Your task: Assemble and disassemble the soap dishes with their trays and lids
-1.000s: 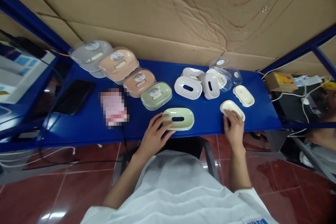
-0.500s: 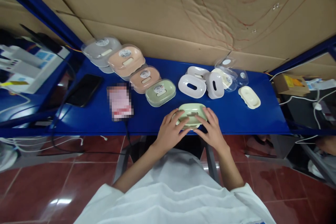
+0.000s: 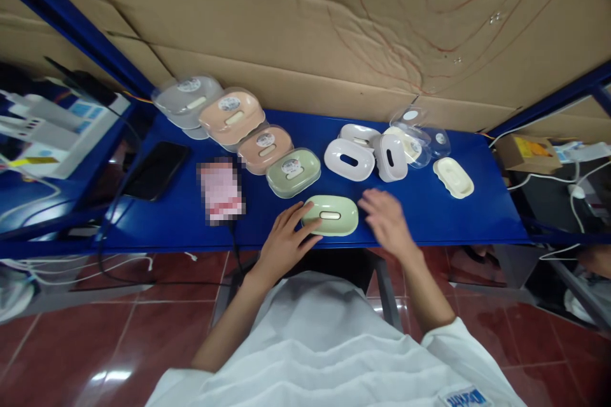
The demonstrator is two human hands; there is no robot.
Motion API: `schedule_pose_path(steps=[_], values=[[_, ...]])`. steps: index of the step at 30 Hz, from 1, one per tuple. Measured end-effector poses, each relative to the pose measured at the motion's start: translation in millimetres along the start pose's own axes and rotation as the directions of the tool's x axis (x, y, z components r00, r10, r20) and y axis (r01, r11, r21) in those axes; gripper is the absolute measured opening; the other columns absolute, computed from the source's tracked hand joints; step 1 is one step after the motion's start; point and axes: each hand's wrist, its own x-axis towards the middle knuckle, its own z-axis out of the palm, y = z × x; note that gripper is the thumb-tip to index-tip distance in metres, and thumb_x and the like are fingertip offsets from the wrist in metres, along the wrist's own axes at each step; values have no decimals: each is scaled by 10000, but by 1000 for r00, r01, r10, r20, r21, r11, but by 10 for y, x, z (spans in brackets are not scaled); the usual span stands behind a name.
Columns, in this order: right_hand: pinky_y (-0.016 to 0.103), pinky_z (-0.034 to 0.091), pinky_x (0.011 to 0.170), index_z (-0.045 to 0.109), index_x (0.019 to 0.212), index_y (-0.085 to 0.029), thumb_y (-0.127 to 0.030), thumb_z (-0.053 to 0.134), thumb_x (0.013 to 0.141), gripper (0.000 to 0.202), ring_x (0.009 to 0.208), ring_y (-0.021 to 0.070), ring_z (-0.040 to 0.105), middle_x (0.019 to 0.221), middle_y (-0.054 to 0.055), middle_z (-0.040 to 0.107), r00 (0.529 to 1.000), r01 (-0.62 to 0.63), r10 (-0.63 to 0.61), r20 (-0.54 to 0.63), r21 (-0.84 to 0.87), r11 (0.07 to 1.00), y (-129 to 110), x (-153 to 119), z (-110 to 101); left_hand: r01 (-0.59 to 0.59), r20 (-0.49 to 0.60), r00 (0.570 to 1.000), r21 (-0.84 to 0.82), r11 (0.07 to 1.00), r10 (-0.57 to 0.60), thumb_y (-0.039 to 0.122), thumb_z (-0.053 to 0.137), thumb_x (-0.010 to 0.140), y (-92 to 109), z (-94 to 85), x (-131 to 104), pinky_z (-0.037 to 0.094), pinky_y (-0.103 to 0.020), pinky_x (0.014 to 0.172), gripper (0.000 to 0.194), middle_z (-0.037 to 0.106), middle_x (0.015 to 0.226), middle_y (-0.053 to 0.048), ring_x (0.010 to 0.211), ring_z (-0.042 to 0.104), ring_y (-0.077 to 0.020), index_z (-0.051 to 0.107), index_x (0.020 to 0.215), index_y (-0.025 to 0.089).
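Observation:
A light-green oval plastic box sits near the table's front edge, with a pale strip showing through its slot. My left hand grips its left end, fingers over the top and thumb at the near side. To the right of it, my right hand is in the air with nothing in it, fingers stretched out and blurred. Behind the box are a white slotted oval cover and a white slotted piece standing on its side. A green box under a clear lid lies just behind and to the left.
Peach boxes and a grey box with clear lids stand at the back left. A black phone and a pixelated device lie left. A cream tray and clear lids are right. Cardboard forms the back wall.
The green box has moved left along the table with my left hand. My right hand has let go of it and moved off to the right.

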Motion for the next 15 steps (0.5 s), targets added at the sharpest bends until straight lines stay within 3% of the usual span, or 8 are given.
schedule_pose_path(steps=[1, 3, 5, 7, 10, 15], values=[[573, 409, 1257, 599, 1502, -282, -317, 427, 1116, 424, 1521, 276, 507, 1551, 98, 624, 985, -114, 106, -136, -53, 992, 252, 45, -108, 5, -2, 1000, -13, 1000, -5, 333, 713, 1012, 9, 1, 7, 495, -526, 1197, 299, 602, 1542, -122, 1488, 522, -328, 727, 1304, 268], [619, 379, 1254, 508, 1581, -210, -415, 428, 1111, 519, 1556, 328, 449, 1625, 167, 531, 913, -360, 308, -268, -174, 917, 800, 143, -296, 14, -8, 1000, -30, 999, -15, 336, 703, 1018, 29, 4, 24, 507, -508, 1186, 278, 599, 1535, -128, 1468, 542, -319, 734, 1283, 257], [642, 390, 1225, 433, 1624, -154, -575, 509, 1056, 711, 1555, 382, 429, 1649, 223, 480, 869, -481, 425, -253, -235, 845, 1284, 237, -390, 26, -11, 1000, -34, 999, -27, 344, 696, 1022, 42, 8, 39, 511, -513, 1176, 263, 601, 1529, -127, 1451, 557, -321, 741, 1268, 263], [609, 429, 1197, 435, 1620, -117, -645, 541, 1014, 810, 1510, 388, 482, 1622, 248, 503, 853, -521, 487, -189, -233, 821, 1605, 310, -383, 39, -6, 999, -37, 999, -39, 346, 689, 1025, 49, 10, 51, 511, -521, 1169, 257, 598, 1531, -130, 1446, 560, -325, 743, 1264, 266], [561, 447, 1190, 566, 1532, -106, -632, 534, 1013, 740, 1443, 375, 547, 1556, 241, 574, 856, -516, 488, -169, -241, 822, 1762, 359, -313, 43, -6, 999, -45, 998, -43, 342, 686, 1027, 59, 8, 71, 512, -527, 1159, 251, 596, 1528, -134, 1438, 562, -331, 745, 1258, 264], [568, 452, 1170, 686, 1398, -148, -541, 443, 1081, 560, 1342, 357, 614, 1372, 199, 707, 852, -509, 447, -272, -238, 827, 1519, 264, -389, 35, -4, 999, -63, 997, -36, 336, 696, 1019, 85, 5, 124, 516, -535, 1145, 242, 596, 1518, -135, 1425, 564, -341, 751, 1241, 258]])
